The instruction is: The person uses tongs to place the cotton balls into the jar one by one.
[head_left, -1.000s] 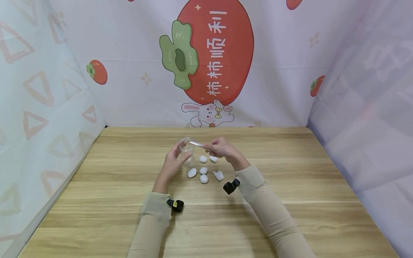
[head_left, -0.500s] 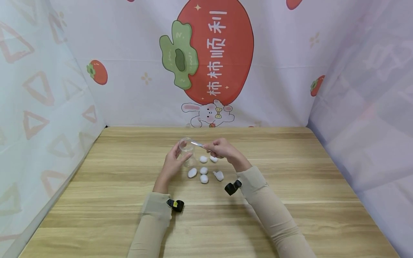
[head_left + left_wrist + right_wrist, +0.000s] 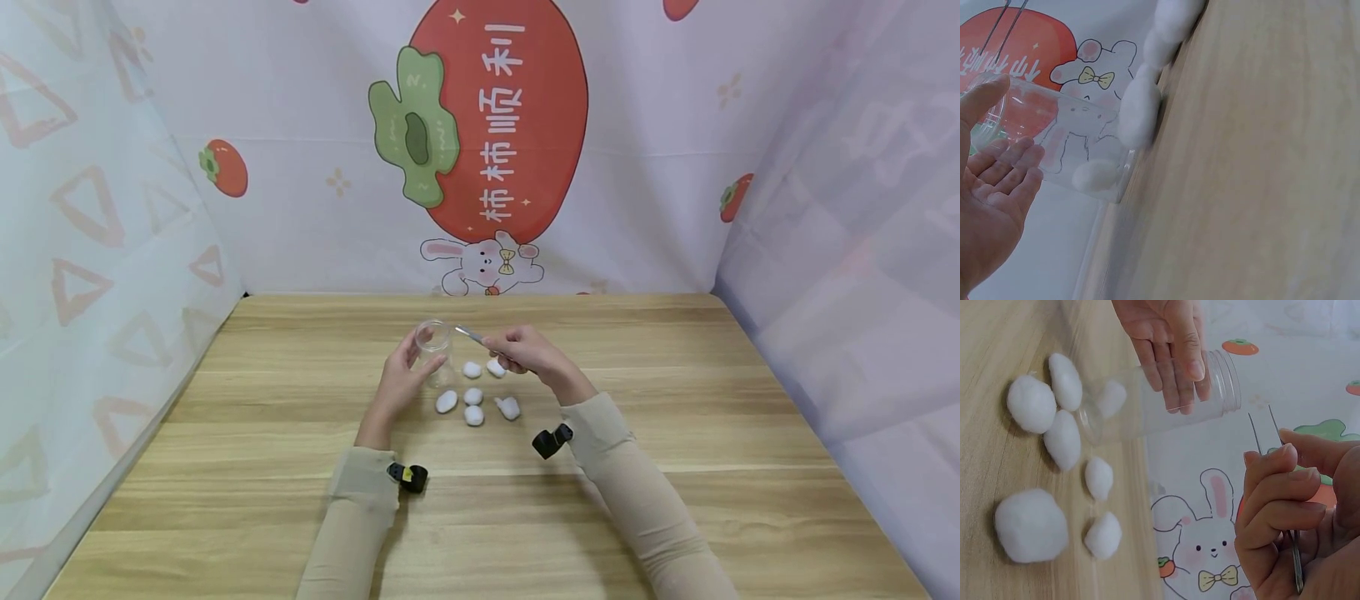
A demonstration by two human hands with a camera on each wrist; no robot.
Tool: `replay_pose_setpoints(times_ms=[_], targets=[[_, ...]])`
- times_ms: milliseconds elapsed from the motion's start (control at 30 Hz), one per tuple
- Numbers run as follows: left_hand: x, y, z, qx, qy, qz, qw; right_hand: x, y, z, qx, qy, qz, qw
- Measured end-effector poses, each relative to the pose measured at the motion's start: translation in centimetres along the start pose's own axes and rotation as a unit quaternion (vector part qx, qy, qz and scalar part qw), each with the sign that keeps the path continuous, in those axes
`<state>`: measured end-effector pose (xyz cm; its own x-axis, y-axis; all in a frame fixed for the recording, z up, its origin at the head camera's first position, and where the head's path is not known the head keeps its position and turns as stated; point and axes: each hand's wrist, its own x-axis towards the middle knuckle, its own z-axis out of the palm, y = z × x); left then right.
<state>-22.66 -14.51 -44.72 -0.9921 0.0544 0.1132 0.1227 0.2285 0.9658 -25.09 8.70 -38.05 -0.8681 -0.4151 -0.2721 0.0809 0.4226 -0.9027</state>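
My left hand (image 3: 401, 379) holds a clear, lidless jar (image 3: 1147, 415) upright on the table, thumb and fingers around its upper part. One white cotton ball (image 3: 1112, 399) lies inside at the bottom. To the right of the jar's mouth, my right hand (image 3: 528, 352) grips metal tweezers (image 3: 471, 335) that point toward the rim. Their tips stand apart with nothing between them, as the right wrist view shows. Several more cotton balls (image 3: 473, 415) lie on the table beside the jar, below the right hand; one (image 3: 1032, 525) looks larger in the right wrist view.
The wooden table (image 3: 300, 500) reaches a white printed cloth (image 3: 637, 167) at the back, with similar cloth hanging along both sides. Small black cameras (image 3: 552, 442) are strapped at both wrists, over beige sleeves.
The tweezers have drawn back from over the jar's mouth, and my right hand has shifted right and slightly toward me. My left hand and the jar stay in place.
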Motion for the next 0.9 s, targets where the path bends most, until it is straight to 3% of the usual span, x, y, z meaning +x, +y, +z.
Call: replay_pose_setpoints(times_ms=[467,900], targets=[[-0.2,0.2,-0.1,-0.014,-0.003,-0.009,0.9999,-0.5,1.0,-1.1,0.012,0.010,0.010,1.000],[0.0,-0.3,-0.1,-0.008,0.000,0.003,1.0000,-0.4,2.3,-1.9,0.003,0.009,0.026,1.000]])
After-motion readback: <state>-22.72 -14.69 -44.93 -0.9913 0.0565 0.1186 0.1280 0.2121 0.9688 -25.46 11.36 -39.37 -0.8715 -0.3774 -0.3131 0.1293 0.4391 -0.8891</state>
